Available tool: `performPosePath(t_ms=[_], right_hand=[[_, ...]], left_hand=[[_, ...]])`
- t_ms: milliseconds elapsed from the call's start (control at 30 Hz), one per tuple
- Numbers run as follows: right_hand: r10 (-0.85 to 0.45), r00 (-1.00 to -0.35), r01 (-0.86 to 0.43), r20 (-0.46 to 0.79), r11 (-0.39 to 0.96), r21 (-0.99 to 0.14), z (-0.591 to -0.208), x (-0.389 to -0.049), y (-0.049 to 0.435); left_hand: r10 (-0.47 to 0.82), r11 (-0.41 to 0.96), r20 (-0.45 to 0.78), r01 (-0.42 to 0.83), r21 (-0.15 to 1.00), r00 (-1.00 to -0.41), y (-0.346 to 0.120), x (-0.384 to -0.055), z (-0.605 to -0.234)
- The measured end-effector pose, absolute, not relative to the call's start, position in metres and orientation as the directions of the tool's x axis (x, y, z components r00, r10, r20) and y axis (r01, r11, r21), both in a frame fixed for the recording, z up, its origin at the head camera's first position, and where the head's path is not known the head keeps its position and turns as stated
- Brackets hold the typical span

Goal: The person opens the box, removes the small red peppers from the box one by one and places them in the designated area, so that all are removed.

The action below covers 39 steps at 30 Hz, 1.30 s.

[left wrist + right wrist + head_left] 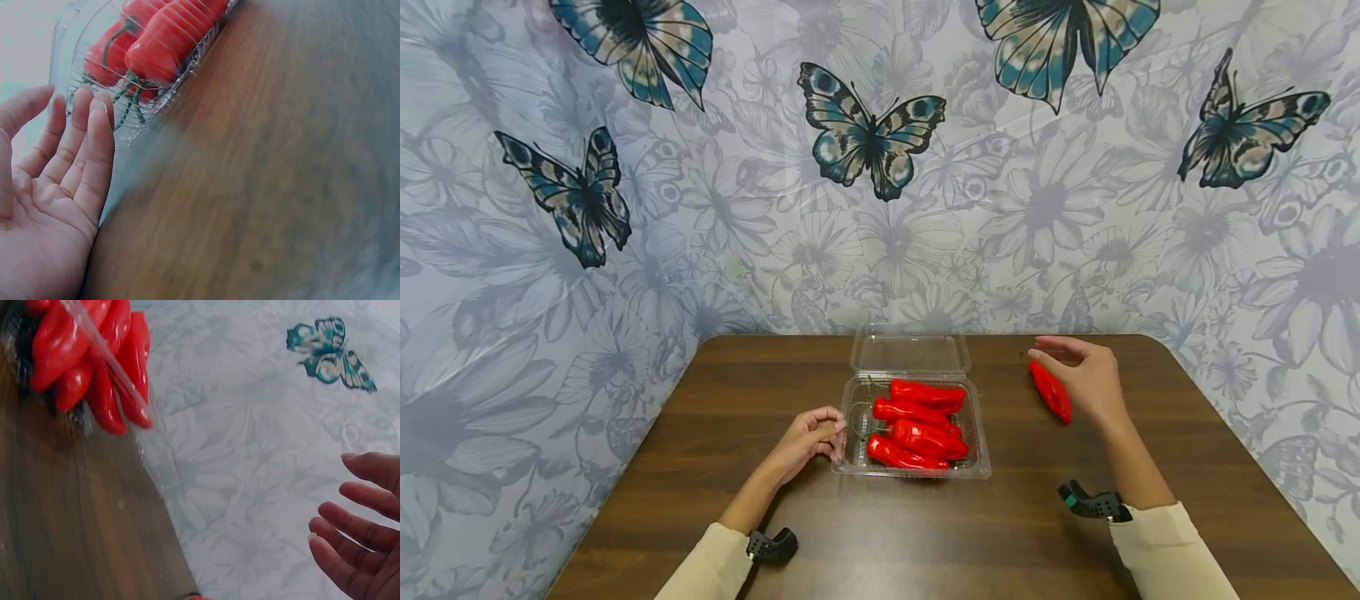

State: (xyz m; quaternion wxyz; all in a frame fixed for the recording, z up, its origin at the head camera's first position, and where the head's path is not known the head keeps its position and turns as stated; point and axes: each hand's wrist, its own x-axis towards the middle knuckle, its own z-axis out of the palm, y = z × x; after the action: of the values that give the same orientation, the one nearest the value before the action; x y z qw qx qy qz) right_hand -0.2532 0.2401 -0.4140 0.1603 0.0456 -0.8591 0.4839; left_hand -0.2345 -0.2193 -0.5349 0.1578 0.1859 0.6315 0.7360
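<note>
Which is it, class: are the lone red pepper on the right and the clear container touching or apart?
Apart: the head view shows bare tabletop between the lone red pepper and the clear container.

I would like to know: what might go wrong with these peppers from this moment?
The loose pepper lies outside the tray, beside the open right grip, so a careless touch might roll it away.

The four peppers already lie close together in the tray; adding another might make the open lid hard to close.

The left grip is at the tray's edge; a push there could shift it.
</note>
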Motion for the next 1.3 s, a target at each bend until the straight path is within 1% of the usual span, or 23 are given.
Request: performPosePath(t_ms=[333, 700, 867, 1067, 1300], right_hand=[[-0.033, -0.927, -0.329, 0.374, 0.548, -0.769, -0.404, -0.243, 0.218], [-0.166, -0.885, -0.456, 0.435, 0.501, -0.736, -0.404, -0.236, 0.190], [-0.248, -0.862, -0.507, 0.442, 0.444, -0.739, -0.409, -0.231, 0.176], [-0.340, -0.839, -0.533, 0.424, 0.363, -0.764, -0.421, -0.229, 0.162], [-0.413, -0.803, -0.570, 0.430, 0.317, -0.758, -0.430, -0.229, 0.151]], left_hand=[[0.472, -0.161, 0.075, -0.003, 0.987, -0.879, -0.220, -0.235, -0.535], [0.462, -0.153, 0.079, 0.008, 0.988, -0.883, -0.221, -0.237, -0.537], [0.469, -0.158, 0.077, 0.003, 0.988, -0.880, -0.222, -0.237, -0.538], [0.474, -0.159, 0.083, 0.008, 0.987, -0.877, -0.221, -0.237, -0.538], [0.468, -0.158, 0.072, -0.003, 0.987, -0.881, -0.221, -0.238, -0.537]])
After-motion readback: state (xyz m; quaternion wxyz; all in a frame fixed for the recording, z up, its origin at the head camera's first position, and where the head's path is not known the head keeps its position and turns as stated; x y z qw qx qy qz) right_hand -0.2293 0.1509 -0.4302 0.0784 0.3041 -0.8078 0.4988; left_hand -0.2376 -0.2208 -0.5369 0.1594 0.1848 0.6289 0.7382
